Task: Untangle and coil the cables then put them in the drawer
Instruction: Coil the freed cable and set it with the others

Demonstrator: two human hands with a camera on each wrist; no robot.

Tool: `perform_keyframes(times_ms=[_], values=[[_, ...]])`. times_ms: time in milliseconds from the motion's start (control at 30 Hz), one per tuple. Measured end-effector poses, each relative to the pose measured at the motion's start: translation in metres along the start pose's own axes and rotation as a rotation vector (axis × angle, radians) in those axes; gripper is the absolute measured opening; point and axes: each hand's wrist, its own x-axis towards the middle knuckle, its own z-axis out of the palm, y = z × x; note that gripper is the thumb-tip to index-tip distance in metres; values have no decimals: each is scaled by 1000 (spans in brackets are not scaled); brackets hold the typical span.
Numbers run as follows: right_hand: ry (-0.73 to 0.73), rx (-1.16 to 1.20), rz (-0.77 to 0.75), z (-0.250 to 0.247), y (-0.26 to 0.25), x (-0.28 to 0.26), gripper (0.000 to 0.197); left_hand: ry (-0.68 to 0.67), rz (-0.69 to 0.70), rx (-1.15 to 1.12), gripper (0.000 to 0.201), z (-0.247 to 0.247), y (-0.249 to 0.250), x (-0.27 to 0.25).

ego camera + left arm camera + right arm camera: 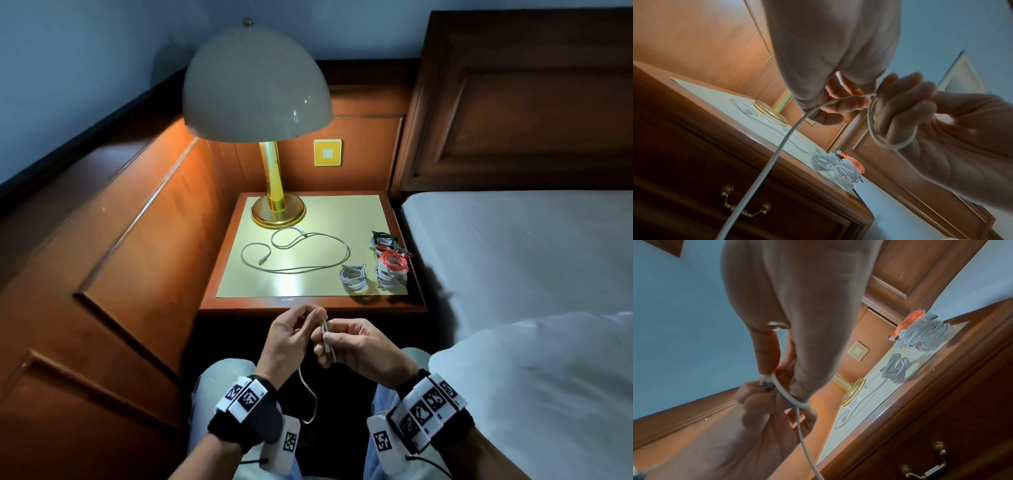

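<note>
Below the nightstand's front edge, both hands hold one white cable [324, 329]. My right hand [356, 346] has it looped round its fingers, and its thumb pinches the plug [766, 383]. My left hand [294, 334] pinches the strand beside the loop [872, 129]. The free length [308, 394] hangs down between my knees. A loose white cable [308, 255] lies uncoiled on the nightstand top [308, 212]. A coiled white bundle [352, 279] and a pile of coiled white and red cables [392, 270] sit at its right. The drawer with a brass handle [744, 207] is closed.
A dome lamp with a brass base [278, 212] stands at the back left of the nightstand. A bed with white sheets [513, 257] runs along the right, wood panelling along the left. A yellow wall switch [327, 152] is behind.
</note>
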Motion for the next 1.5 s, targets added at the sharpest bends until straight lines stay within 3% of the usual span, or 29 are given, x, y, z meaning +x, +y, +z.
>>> perform_keyframes(times_ms=[200, 333, 400, 667, 900, 1267, 1500], values=[[-54, 171, -61, 6, -3, 4, 20, -14, -110, -359, 15, 14, 4, -8], [-4, 213, -160, 9, -15, 8, 21, -34, -120, -199, 19, 18, -3, -12], [74, 171, -198, 10, -24, 10, 22, -80, -138, -110, 33, 23, -5, -18], [294, -360, -458, -5, -29, 18, 15, -137, -9, 181, 14, 16, 3, -23], [309, -840, -374, -20, -5, 17, 9, -79, 225, 406, 8, 2, 14, -13], [183, -343, -86, -12, 3, 10, 25, -34, 315, 458, 8, -8, 20, 2], [109, -143, -23, -11, 1, 8, 26, -27, 297, 417, 5, -13, 25, 7]])
